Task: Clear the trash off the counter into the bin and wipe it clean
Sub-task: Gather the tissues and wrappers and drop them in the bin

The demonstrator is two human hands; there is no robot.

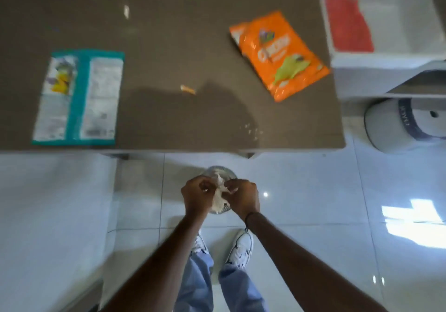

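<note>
Pinching a crumpled white tissue between them, the left hand and the right hand close on it directly above a small round bin on the glossy tiled floor. On the smooth brown counter lie a flat teal wrapper, a shiny orange snack bag and some crumbs.

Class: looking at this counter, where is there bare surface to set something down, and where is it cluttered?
Free: the far left corner beyond the teal packet, and the middle strip between it and the orange bag, apart from one small scrap. Cluttered: the right side, with the orange bag and crumbs by the near edge.
</note>
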